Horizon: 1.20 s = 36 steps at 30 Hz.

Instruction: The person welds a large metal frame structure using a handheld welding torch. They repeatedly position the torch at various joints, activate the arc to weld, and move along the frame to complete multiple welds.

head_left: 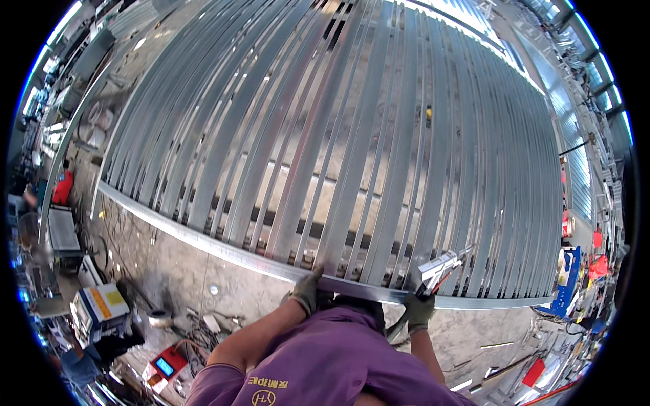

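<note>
A wide metal frame with many parallel silver slats (338, 183) stretches out in front of me. My left hand (308, 292), in a dark grey-green glove, is closed on the frame's near rail (230, 256), with fingers over its edge. Farther right, my gloved right hand (420, 311) holds a silver gun-shaped tool (439, 267) by its lower end, beside the same rail. The tool's thin tip points right over the slats, and a red strip runs along its underside. My right palm and part of the grip are hidden.
On the left floor stand a box-shaped machine (101, 310) with an orange panel, a wire spool (160, 317) and a red-and-white device (164, 367) with a lit screen, among cables. A blue metal stand (567, 284) is at the frame's right corner. Metal lengths lie at lower right.
</note>
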### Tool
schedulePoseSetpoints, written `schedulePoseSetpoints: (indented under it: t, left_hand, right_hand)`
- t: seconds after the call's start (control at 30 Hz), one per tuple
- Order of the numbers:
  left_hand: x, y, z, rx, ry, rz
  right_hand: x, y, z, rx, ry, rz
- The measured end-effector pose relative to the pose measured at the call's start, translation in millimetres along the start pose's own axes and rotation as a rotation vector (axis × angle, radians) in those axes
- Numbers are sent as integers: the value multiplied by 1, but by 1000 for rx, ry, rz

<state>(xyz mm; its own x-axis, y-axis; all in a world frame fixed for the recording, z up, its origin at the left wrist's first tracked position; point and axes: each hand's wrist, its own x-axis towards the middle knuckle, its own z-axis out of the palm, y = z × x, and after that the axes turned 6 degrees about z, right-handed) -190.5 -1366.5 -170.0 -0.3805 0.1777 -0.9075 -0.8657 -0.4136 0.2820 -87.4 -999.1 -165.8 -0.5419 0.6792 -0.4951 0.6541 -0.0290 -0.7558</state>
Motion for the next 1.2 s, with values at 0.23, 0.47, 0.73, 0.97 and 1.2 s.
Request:
schedulePoseSetpoints:
  t: [0.23, 0.47, 0.73, 0.97, 1.2]
  left_hand:
    - [3, 4, 2, -71, 45, -151]
    - [5, 9, 15, -104, 197, -240]
    - [45, -32, -6, -348, -33, -96]
    - [-38, 23, 44, -154, 312, -19]
    - [-51, -21, 42, -62, 185, 61]
  right_hand:
    - [-3, -2, 12, 11, 214, 46]
    - [-12, -6, 12, -403, 362, -134]
    - [-18, -56, 16, -514, 257, -9]
    - [3, -11, 0, -455, 193, -196]
    - [-3, -39, -10, -133, -128, -100]
